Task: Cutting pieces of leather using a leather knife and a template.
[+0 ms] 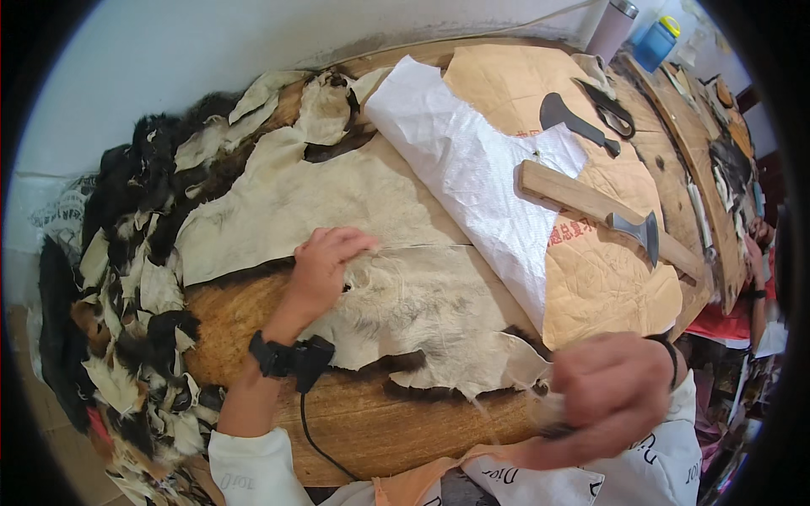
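Note:
My left hand (331, 257) lies on a pale animal hide (413, 291), fingers stretched out flat across its upper edge. That hide is skin side up, with dark fur along its lower rim. Above it, a second pale hide (321, 190) meets it along a straight line. My right hand (614, 392), blurred by motion, is curled at the hide's lower right corner. A thin, pale, wispy strip (544, 401) shows beside its fingers, with something dark under them; what the fingers hold is too smeared to make out.
A wooden board (337, 422) lies beneath the hides. Fur scraps (139, 287) are heaped left. Right are a white woven sheet (481, 160), brown paper (607, 194), a curved dark blade (565, 114), black-handled scissors (616, 114) and a wooden-handled tool (582, 202). Bottles (656, 44) stand behind; another person's hand (761, 232) is far right.

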The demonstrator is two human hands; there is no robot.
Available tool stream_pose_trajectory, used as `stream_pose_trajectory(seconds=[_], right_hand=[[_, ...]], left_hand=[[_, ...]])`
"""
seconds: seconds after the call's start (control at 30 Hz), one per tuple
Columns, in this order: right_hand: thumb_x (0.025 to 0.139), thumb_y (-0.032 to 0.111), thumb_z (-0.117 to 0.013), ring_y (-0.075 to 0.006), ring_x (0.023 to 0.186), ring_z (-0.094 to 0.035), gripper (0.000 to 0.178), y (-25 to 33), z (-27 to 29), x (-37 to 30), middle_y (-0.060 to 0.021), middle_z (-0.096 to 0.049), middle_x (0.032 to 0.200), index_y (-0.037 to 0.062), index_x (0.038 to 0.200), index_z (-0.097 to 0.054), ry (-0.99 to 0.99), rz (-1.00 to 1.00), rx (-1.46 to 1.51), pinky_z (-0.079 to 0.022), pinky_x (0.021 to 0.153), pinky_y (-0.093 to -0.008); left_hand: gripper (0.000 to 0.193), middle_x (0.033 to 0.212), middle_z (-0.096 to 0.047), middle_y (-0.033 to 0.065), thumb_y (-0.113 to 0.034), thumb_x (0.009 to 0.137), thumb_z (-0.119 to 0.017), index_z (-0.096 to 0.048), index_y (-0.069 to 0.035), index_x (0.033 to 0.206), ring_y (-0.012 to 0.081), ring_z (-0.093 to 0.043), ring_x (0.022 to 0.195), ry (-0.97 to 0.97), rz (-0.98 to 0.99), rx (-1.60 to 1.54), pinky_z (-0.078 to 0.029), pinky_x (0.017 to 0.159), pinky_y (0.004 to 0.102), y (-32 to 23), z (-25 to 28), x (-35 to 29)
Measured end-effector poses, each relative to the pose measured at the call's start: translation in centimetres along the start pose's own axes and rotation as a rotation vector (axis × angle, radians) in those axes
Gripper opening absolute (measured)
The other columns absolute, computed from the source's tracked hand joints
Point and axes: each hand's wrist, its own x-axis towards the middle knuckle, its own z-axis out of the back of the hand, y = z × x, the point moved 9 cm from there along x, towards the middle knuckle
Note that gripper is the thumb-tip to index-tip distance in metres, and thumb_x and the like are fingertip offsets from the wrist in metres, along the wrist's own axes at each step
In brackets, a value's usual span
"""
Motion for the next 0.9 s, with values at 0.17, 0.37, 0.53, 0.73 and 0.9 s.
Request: stream_pose_trajectory(seconds=[0.17, 0.37, 0.53, 0.73, 0.9], right_hand=[[0.072, 0.010, -0.058, -0.0276, 0.063, -0.054, 0.011, -6.1, -1.8, 1.9, -0.0091, -0.051, 0.069, 0.0013, 0.079, -0.061, -0.043, -0.183, -0.103, -0.045, 0.055, -0.0372], [0.068, 0.007, -0.057, -0.0299, 0.062, -0.057, 0.005, -14.2, -5.4, -1.4, -0.0099, -0.053, 0.067, 0.0042, 0.067, -0.061, 0.015, -0.452, -0.340, -0.047, 0.058, -0.0387], [0.065, 0.008, -0.058, -0.0301, 0.063, -0.058, 0.006, -13.5, -6.1, -1.7, -0.0114, -0.054, 0.069, 0.0028, 0.066, -0.059, 0.114, -0.435, -0.378, -0.048, 0.060, -0.0392], [0.066, 0.008, -0.058, -0.0312, 0.066, -0.060, 0.006, -14.3, -5.4, -3.0, -0.0135, -0.056, 0.071, 0.0015, 0.066, -0.059, 0.094, -0.503, -0.384, -0.049, 0.062, -0.0391], [0.066, 0.007, -0.058, -0.0317, 0.065, -0.059, 0.005, -14.5, -5.2, -3.1, -0.0137, -0.056, 0.071, 0.0013, 0.067, -0.059, 0.078, -0.500, -0.380, -0.049, 0.062, -0.0396]], left_hand=[[0.016, 0.090, -0.063, 0.0011, -0.010, 0.077, -0.062, -0.072, -0.014, 0.088, 0.0190, -0.055, 0.085, -0.087, -0.096, 0.039, -0.039, 0.078, 0.0330, -6.0, 2.6, 0.7], [0.016, 0.075, -0.062, 0.0017, -0.016, 0.074, -0.072, -0.073, -0.012, 0.090, 0.0150, -0.053, 0.066, 0.112, -0.120, -0.655, -0.043, 0.063, 0.0272, -8.9, 0.9, -0.8], [0.017, 0.075, -0.062, 0.0079, -0.012, 0.076, -0.069, -0.071, -0.007, 0.092, 0.0174, -0.056, 0.061, -0.095, 0.233, -0.286, -0.045, 0.058, 0.0255, -2.3, -0.2, 2.4], [0.013, 0.077, -0.063, 0.0087, -0.011, 0.077, -0.067, -0.071, -0.007, 0.089, 0.0174, -0.059, 0.063, -0.082, 0.171, -0.167, -0.046, 0.059, 0.0273, -2.1, -1.6, 2.2], [0.007, 0.079, -0.059, 0.0104, -0.007, 0.078, -0.063, -0.066, -0.004, 0.084, 0.0254, -0.059, 0.069, -0.099, 0.099, -0.119, -0.046, 0.062, 0.0322, -2.8, -1.7, 2.3]])
